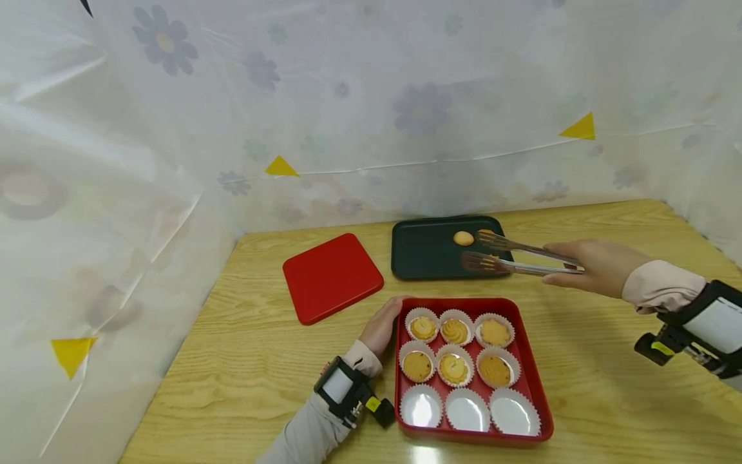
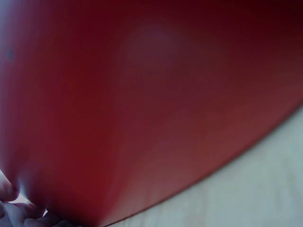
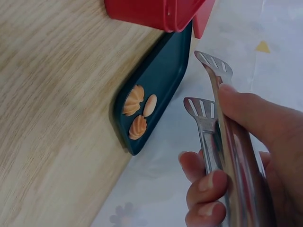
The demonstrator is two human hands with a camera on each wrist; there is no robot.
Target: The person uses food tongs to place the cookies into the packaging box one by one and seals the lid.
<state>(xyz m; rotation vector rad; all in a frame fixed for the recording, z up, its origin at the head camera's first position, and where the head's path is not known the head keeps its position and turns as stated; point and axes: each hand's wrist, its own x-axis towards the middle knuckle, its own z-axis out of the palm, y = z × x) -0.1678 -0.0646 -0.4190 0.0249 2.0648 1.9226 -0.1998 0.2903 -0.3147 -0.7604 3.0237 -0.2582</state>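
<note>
a pale flowered sheet [image 1: 371,103] hangs behind and to both sides of the wooden bench [image 1: 261,361], and its folds carry small yellow triangles [image 1: 282,167]. on the bench, nearest the person, sits a square red box [image 1: 475,436]. behind it lies a dark green tray [image 1: 423,251], and just left of the tray a red lid [image 1: 332,277] lies flat, set at a slant. the right hand [image 1: 605,265] is curled round a pair of metal tongs [image 1: 524,267], thumb on one arm and fingers on the other; the slotted tips stand apart, above the right end of the tray. the left hand [image 1: 381,325] rests against the left wall of the box, fingers stretched along it toward the far corner. inside the box stand nine white paper cups [image 1: 421,393], three rows of three. the two far rows hold one cookie each: fluted, swirled and flower-shaped ones behind, a fluted one between two speckled ones in the middle row. at the right end of the tray lie two ridged cookies [image 3: 138,127] and, just beside them, a smaller smooth oval cookie [image 3: 150,105].
</note>
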